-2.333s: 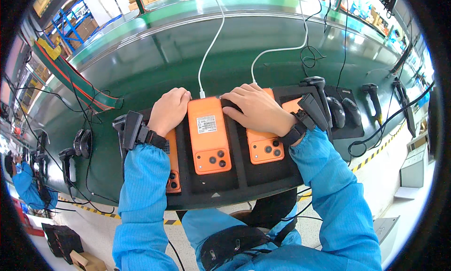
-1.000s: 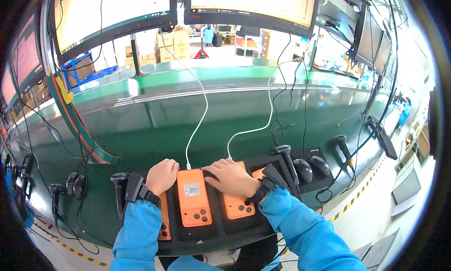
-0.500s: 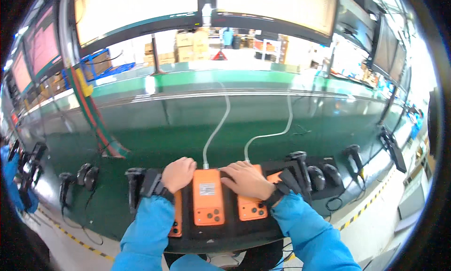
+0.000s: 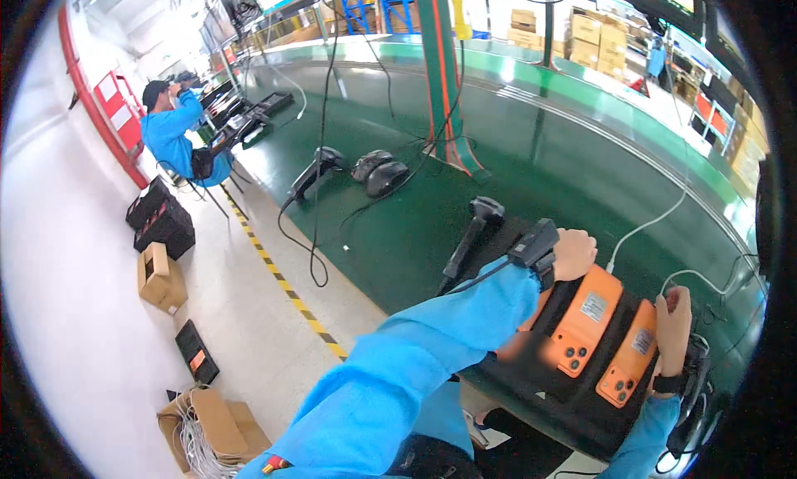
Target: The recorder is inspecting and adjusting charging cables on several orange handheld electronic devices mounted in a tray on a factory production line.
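Orange phones lie camera-side up on a black mat (image 4: 573, 388). The middle phone (image 4: 599, 305) has a white label, with a white cable (image 4: 618, 248) at its top end. The right phone (image 4: 635, 350) also bears a label. My left hand (image 4: 574, 255) is closed near the top of a left phone (image 4: 541, 300), mostly covered by my sleeve. What its fingers hold, if anything, is hidden. At the right phone's top end, my right hand (image 4: 674, 321) has its fingers pinched around the end of a second white cable (image 4: 701, 273).
A handheld scanner (image 4: 473, 238) lies left of the mat. Another scanner (image 4: 317, 173) and a black mouse-like device (image 4: 380, 173) sit farther left. Cartons (image 4: 162, 280) and a box of white cables (image 4: 212, 433) stand on the floor. A co-worker (image 4: 178, 130) sits far left.
The view has swung left, bringing the floor and the co-worker into sight. My right hand has shifted from lying across the right phone to its top edge. My left hand stays by the left phone.
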The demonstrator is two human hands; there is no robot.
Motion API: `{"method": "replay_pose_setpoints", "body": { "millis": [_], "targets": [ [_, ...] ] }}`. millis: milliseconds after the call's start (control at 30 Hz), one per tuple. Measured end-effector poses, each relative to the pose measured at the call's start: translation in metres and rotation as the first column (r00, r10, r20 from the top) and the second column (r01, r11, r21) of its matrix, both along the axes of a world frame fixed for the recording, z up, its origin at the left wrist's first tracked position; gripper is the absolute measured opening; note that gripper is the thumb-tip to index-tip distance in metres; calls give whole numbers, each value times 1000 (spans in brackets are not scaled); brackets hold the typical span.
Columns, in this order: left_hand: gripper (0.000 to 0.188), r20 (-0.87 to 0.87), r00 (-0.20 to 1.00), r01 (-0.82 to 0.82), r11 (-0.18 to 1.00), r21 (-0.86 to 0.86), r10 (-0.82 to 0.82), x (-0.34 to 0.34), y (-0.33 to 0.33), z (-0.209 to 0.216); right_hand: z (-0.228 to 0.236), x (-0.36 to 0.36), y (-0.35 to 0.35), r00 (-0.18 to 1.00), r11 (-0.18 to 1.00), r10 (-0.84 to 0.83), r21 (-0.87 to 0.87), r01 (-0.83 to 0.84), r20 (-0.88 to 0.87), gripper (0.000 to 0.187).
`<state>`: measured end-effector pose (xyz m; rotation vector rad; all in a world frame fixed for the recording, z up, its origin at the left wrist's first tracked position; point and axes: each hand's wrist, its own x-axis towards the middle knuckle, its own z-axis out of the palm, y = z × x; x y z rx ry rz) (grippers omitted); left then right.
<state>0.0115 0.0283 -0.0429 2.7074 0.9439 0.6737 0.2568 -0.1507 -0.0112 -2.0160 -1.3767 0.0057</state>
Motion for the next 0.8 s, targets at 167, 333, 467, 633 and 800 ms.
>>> {"method": "replay_pose_setpoints", "body": {
  "millis": [167,333,467,633,800],
  "targets": [
    [29,75,997,22,1000,-16,-21,-3,0,0,-27,38,6,999,999,20,-36,-21,-43,36],
    [30,379,925,122,929,-350,21,11,-29,21,-34,59,7,961,985,138,-70,-159,-239,42],
    [35,305,952,130,944,-302,-33,11,-43,20,-9,28,11,931,976,129,-120,-180,-342,40],
    [35,553,833,236,923,-303,-31,18,-43,18,-29,49,11,925,982,174,-7,-188,-337,40],
    [27,595,802,351,841,-411,-45,13,-37,26,-33,40,13,843,965,255,65,-255,-473,36]
  ]
}}
